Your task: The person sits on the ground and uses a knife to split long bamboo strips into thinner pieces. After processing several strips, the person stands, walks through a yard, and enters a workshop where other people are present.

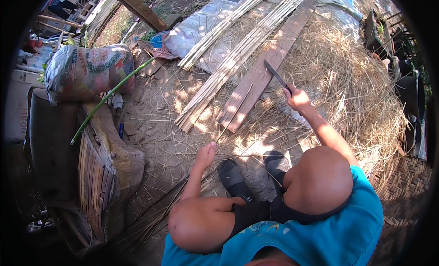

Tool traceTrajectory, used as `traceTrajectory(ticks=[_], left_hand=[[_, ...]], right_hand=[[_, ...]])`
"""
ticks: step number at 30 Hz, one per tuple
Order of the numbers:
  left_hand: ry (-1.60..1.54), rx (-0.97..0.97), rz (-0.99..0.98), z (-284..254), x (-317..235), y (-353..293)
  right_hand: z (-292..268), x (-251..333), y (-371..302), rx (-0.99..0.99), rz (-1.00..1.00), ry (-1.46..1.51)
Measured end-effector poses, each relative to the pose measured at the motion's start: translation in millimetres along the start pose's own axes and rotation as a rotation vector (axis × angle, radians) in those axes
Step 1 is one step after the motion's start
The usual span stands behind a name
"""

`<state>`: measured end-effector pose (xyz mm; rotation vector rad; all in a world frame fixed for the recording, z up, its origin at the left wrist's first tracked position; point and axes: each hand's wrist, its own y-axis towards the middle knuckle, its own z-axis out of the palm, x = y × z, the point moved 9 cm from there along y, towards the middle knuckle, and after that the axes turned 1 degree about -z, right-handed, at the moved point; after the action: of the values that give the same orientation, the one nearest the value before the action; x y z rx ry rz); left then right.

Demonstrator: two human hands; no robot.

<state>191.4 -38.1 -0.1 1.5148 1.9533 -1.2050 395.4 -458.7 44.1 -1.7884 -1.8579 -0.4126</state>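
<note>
My right hand point(298, 99) is closed round the dark handle of a long knife point(275, 73). Its blade points up and to the left, over a brown wooden plank point(290, 34). Between the closed fingers of my left hand point(206, 155) is the near end of a thin bamboo strip point(237, 109). The far part of this strip lies along the near end of the plank, apart from the blade. Just left of the plank, long pale bamboo strips point(208, 91) are laid side by side in a bundle, with a second bundle point(215, 34) beyond.
Loose shavings point(347, 78) are heaped on the right. A stuffed sack point(91, 67) and a green bamboo stalk point(109, 95) rest by a worn wooden seat point(121, 161) on the left. My shoes point(235, 177) are near my left hand. A woven mat point(407, 188) lies lower right.
</note>
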Motion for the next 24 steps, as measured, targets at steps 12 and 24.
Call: traceTrajectory(ticks=[12, 24], left_hand=[[1.03, 0.906, -0.441, -67, 152, -124], [1.073, 0.297, 0.026, -141, -56, 169]], right_hand=[[42, -10, -36, 0.032, -0.018, 0.01], [56, -8, -44, -0.022, 0.056, 0.225]])
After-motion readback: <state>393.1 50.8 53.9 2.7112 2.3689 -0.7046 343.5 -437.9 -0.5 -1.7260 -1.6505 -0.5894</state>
